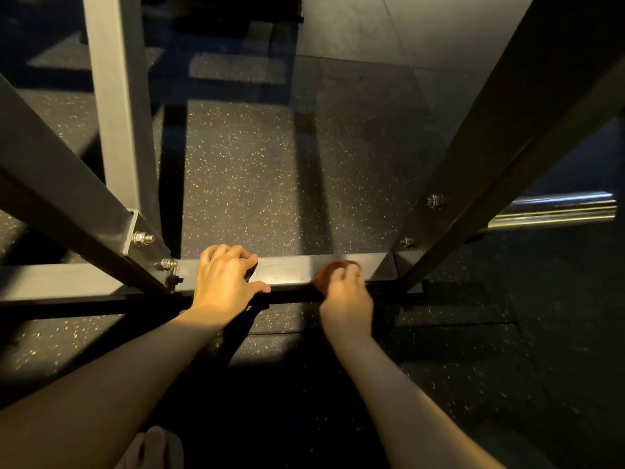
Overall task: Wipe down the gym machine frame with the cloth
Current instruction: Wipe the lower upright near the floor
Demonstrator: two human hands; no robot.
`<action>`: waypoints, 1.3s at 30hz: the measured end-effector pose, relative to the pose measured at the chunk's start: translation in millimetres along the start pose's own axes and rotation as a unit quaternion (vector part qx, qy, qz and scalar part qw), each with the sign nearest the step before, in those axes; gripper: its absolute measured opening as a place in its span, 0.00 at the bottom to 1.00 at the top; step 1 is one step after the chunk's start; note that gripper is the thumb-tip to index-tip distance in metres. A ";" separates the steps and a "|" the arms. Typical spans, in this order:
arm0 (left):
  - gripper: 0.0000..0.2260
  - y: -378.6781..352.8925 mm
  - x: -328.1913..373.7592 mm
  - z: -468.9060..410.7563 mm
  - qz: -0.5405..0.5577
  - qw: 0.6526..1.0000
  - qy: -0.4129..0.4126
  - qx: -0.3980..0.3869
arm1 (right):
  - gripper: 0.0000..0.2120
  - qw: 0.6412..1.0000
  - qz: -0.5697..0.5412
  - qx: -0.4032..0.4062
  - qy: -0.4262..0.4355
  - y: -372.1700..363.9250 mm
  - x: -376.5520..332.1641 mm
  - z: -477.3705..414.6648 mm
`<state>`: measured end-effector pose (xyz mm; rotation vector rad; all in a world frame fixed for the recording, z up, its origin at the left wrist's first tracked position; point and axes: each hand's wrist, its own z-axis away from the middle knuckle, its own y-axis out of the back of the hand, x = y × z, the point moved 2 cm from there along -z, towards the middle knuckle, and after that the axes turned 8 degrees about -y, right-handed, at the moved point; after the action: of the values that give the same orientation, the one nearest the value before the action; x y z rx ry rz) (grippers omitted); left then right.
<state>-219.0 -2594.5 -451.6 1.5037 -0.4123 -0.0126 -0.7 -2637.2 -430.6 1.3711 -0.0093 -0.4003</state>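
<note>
Your right hand (346,296) has its grip closed on the cloth (333,268), a small reddish-brown wad bunched under curled fingers. The cloth is pressed to the top face of the low crossbar (294,270), right of centre in the frame. This hand is blurred, so finger detail cannot be read.

Your left hand (225,280) grips the same crossbar further left. Its fingers are bent over the far edge and its thumb lies along the near edge. It carries no cloth and appears to serve as a brace.

Progress, as judged:
- Wiping is under way on the crossbar only.
- The metal between your hands shows a pale sheen. Whether that is wiped surface or reflected light cannot be told.
- The stretch beneath your left hand is covered and so likely unwiped.
- The left diagonal (67,204), the right diagonal (490,164), the grey upright (118,113) and the bolts (143,237) show no contact with the cloth.

Most of the machine appears outstanding.
</note>
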 end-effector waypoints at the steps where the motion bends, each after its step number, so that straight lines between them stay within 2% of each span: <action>1: 0.25 0.0 0.2 -0.4 0.002 1.000 0.002 0.000 | 0.23 0.999 0.001 -0.007 0.039 -5.3 -12.9 2.9; 3: 0.25 -0.2 1.1 0.7 0.007 1.000 0.005 -0.002 | 0.23 0.995 0.014 -0.028 0.098 -6.8 -18.7 1.9; 5: 0.25 0.5 1.3 1.7 0.010 1.000 0.004 -0.005 | 0.20 0.994 0.037 -0.033 0.099 0.5 0.4 -9.1; 8: 0.26 0.5 1.0 1.9 0.017 1.000 0.005 -0.001 | 0.20 0.998 0.046 -0.010 -0.045 18.7 41.8 -30.9; 10: 0.26 -1.0 1.3 1.9 0.018 1.000 0.002 0.002 | 0.24 0.989 0.011 -0.001 -0.148 22.3 51.4 -37.9; 12: 0.25 -1.8 1.1 1.1 0.013 1.000 0.000 0.000 | 0.25 0.984 -0.027 0.016 -0.177 18.0 35.1 -35.3; 14: 0.25 -1.7 1.0 0.5 0.010 1.000 0.002 -0.002 | 0.19 0.995 0.007 0.024 -0.101 5.8 2.8 -29.3; 17: 0.25 0.2 2.9 1.1 0.006 1.000 0.009 -0.004 | 0.21 0.998 0.036 0.004 0.044 -7.8 -44.7 -18.6; 20: 0.26 3.9 4.8 2.8 0.021 1.000 0.008 0.000 | 0.21 0.981 0.085 0.004 0.177 -3.0 -44.8 -18.1; 21: 0.26 5.5 5.2 3.3 0.028 1.000 0.012 -0.003 | 0.21 0.978 0.109 0.009 0.176 1.9 -29.9 -21.7; 24: 0.23 7.7 5.8 8.3 0.055 0.998 0.021 -0.013 | 0.18 0.984 0.154 0.062 0.069 19.2 25.8 -40.9; 26: 0.21 10.8 4.2 15.6 0.073 0.997 0.033 -0.002 | 0.21 0.981 0.182 0.070 0.009 18.9 36.7 -44.0; 29: 0.29 15.7 -0.2 34.6 0.093 0.992 0.089 0.016 | 0.26 0.989 0.120 0.067 -0.050 -2.6 9.5 -30.6; 31: 0.30 13.2 -4.4 51.3 0.103 0.986 0.122 0.037 | 0.28 0.993 0.091 0.074 -0.019 -23.6 -22.9 -14.9; 34: 0.27 4.7 -7.8 74.7 0.097 0.982 0.140 0.078 | 0.25 0.988 0.081 0.071 0.109 -53.6 -75.2 7.3; 37: 0.26 -4.8 -11.2 91.0 0.043 0.986 0.141 0.075 | 0.28 0.964 0.053 0.040 0.259 -67.1 -101.7 12.4; 39: 0.27 -6.6 -14.4 97.6 0.020 0.990 0.127 0.062 | 0.27 0.944 0.076 0.042 0.317 -60.0 -87.1 6.4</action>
<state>-257.4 -2685.2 -460.5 1.5952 -0.2410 0.2376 -99.7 -2627.1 -466.9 1.5204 0.4018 0.1863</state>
